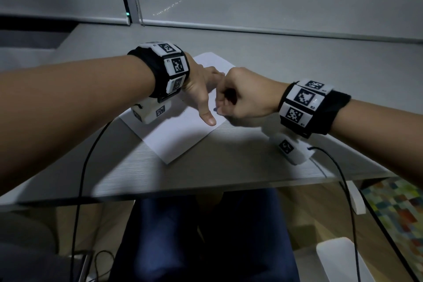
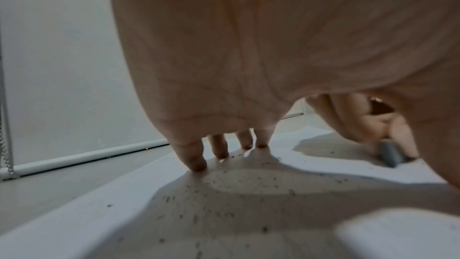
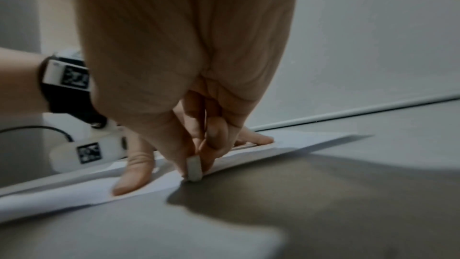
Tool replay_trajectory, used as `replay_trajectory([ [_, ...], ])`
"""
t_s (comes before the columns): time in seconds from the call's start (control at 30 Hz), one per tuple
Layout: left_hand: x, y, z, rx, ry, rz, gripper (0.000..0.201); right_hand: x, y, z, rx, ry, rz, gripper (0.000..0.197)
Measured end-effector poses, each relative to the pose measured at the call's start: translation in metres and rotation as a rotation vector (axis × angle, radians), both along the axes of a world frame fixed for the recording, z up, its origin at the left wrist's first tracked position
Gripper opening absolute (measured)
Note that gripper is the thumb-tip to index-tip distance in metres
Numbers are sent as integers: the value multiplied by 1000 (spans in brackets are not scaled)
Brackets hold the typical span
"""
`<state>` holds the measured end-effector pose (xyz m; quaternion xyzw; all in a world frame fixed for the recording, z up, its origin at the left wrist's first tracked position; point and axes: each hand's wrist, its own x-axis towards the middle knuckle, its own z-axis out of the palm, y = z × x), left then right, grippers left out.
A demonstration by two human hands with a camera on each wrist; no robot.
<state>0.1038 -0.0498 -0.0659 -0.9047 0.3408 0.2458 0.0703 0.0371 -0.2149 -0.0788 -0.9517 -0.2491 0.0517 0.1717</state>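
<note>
Right hand [image 1: 242,96] — fingers curled tight, thumb and forefinger pinching a small eraser [image 3: 194,168] by its narrow sides. The eraser's lower end is pressed down at the near-right edge of a sheet of paper [image 1: 178,137].

Left hand [image 1: 201,89] sits just beside it, almost touching. Its fingers are straight and spread, with the fingertips [image 2: 196,164] and thumb pressing the sheet flat on the table [image 1: 229,167]. It grips nothing.

Step in hand, as I judge it: rubbing out marks on the sheet, with a good part already done. Dark crumbs [image 2: 224,194] lie scattered over the paper under the left palm.

The next move calls for short strokes run outward, away from the holding hand, with the left press kept firm. The eraser works right at the free edge, where a thin sheet could buckle or crease. In the right wrist view the edge seems to lift slightly beside the eraser. The crumbs will want brushing off afterwards.

Hard to make out:
- The marks themselves — the right fist covers the spot from the head view and both wrist views are blurred, so I cannot tell whether any remain.
- The eraser is mostly buried in the fingers. It reads grey-blue in one view and pale in another under the dim light.
- Part of the sheet's left side is hidden behind the left wristband [image 1: 169,64].
</note>
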Motion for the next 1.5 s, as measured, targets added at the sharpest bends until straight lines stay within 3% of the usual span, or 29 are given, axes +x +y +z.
replay_trajectory([
  [0.23,5,-1,-2,60,9,16,173,15,-19,4,-31,-48,-154,13],
  [0.4,4,0,-3,27,10,18,157,-3,-8,0,-35,-43,-35,11],
  [0.6,10,0,-7,58,9,34,181,15,-28,8,-91,-69,-154,19],
  [0.77,5,1,-4,14,14,25,164,5,-16,7,-76,1,-59,10],
  [0.93,3,1,-2,59,-11,44,178,18,-30,9,-80,-19,-126,20],
  [1.2,-5,5,14,84,-72,94,155,34,-42,21,36,-118,-221,7],
  [1.33,-4,9,21,-35,-146,85,127,43,-31,19,-22,-98,-199,8],
  [1.43,-2,11,18,-141,-204,57,130,48,-18,14,10,-89,-192,7],
  [1.5,-3,13,16,-99,-212,44,132,49,-9,9,19,-104,-181,7],
])
